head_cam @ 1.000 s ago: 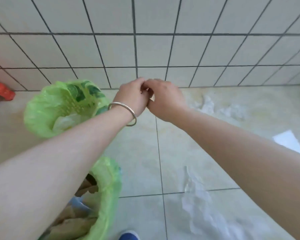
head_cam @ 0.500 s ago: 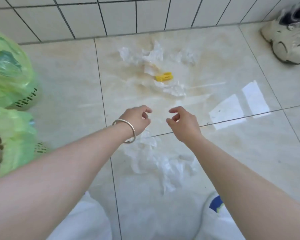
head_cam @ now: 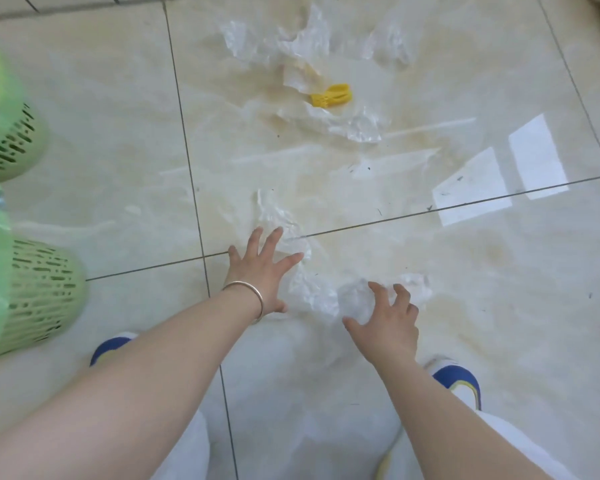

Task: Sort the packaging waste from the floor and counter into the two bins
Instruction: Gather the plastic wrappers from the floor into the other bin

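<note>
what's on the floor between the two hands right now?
Crumpled clear plastic wrap fills the gap between the left hand and right hand in the head view. The left hand's spread fingers reach its left edge; the right hand's fingers curl over its right part.

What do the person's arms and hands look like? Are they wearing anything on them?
Both arms are bare, with no sleeves and no gloves. The left hand has a thin, round, silver-coloured metal bangle around its wrist. The right hand wears nothing that shows: no ring, watch or bracelet. No rings show on the left hand's fingers either.
</note>
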Demonstrator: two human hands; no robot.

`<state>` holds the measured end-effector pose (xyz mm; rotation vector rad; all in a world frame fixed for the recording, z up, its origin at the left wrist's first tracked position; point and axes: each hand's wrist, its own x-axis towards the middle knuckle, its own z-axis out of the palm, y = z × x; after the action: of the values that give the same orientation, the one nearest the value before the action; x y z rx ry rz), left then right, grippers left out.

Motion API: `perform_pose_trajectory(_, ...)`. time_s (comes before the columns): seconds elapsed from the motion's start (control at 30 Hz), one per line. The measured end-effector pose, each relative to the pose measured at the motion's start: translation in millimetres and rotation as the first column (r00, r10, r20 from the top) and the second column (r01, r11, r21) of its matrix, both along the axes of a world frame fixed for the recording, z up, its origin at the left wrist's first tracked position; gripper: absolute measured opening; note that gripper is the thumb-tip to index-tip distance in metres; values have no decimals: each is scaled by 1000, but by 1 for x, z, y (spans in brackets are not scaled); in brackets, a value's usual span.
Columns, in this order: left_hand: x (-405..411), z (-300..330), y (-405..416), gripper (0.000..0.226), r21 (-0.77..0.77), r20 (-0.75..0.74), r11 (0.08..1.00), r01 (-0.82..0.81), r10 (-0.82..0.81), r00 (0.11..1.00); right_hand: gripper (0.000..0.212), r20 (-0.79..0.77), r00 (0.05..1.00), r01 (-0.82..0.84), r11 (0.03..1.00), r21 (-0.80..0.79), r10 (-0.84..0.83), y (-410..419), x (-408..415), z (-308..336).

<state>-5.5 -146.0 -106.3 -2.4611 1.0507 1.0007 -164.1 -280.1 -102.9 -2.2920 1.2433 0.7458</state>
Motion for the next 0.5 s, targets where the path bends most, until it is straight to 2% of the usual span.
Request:
perform_pose_trajectory(0.13,3,-14,-1,92,2,-16,1000,-21,21,1000,80,-47,999,-9,1000,-8,9,4,0,-10)
perform_pose_trajectory(0.27,4,-22,-6,76,-77,-9,996,-52,51,999,77,-25,996,-84,995,-46,83,4,5,-18)
perform_pose_trajectory(0.43,7,-29,-10,42,-170,17,982,-76,80,997,48,143,988,57,998,39,-62,7,12,-29)
perform_pose_trajectory(0.5,10,-34,-11,37,-191,32,974,-122,130,991,39,189,977,90,994,57,-99,10,16,-33)
